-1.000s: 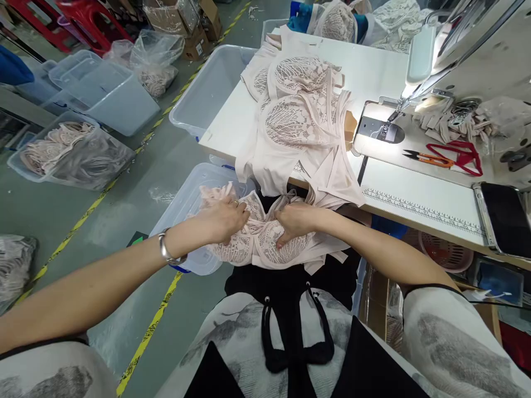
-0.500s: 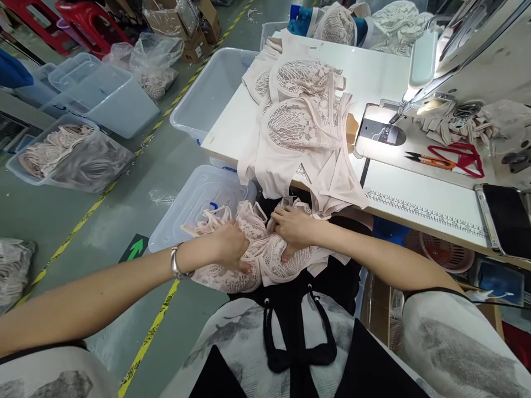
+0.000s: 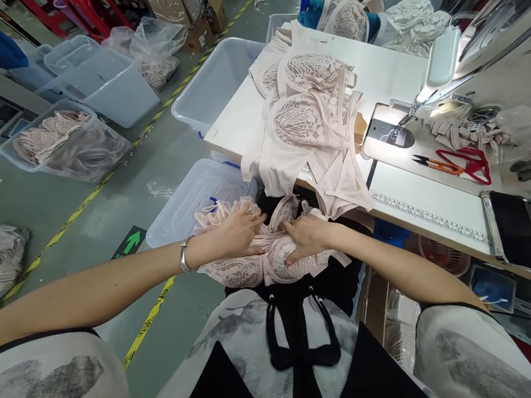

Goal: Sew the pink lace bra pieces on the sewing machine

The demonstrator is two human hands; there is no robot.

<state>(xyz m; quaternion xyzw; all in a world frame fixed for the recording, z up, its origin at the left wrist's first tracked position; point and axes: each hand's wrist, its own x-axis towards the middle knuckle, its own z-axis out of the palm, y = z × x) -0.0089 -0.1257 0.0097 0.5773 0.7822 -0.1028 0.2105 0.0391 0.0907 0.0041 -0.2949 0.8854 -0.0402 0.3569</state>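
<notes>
Pale pink lace bras (image 3: 238,273) lie bunched in my lap, cups towards me. My left hand (image 3: 238,231) grips the left part of the bundle, fingers over the far side and thumb near the middle. My right hand (image 3: 309,237) holds a bra on the right side, thumb on the near cup and fingers reaching behind it; those fingertips are partly hidden. Loose straps stick out beyond my left wrist. Just ahead, more pale pink lace bras (image 3: 298,121) are piled on the white sewing table (image 3: 373,72), their wings hanging over its front edge.
Right of the pile stands a lit sewing machine (image 3: 398,130). Orange thread snips (image 3: 440,165), red-handled scissors (image 3: 477,166) and a phone (image 3: 512,224) lie nearby. A plastic tub (image 3: 194,105) and a translucent lid (image 3: 186,215) are left of the table.
My left hand has shifted up and inward over the bundle, its fingers now stretched further across it. My right hand has moved slightly right and down. The head view has shifted a little.
</notes>
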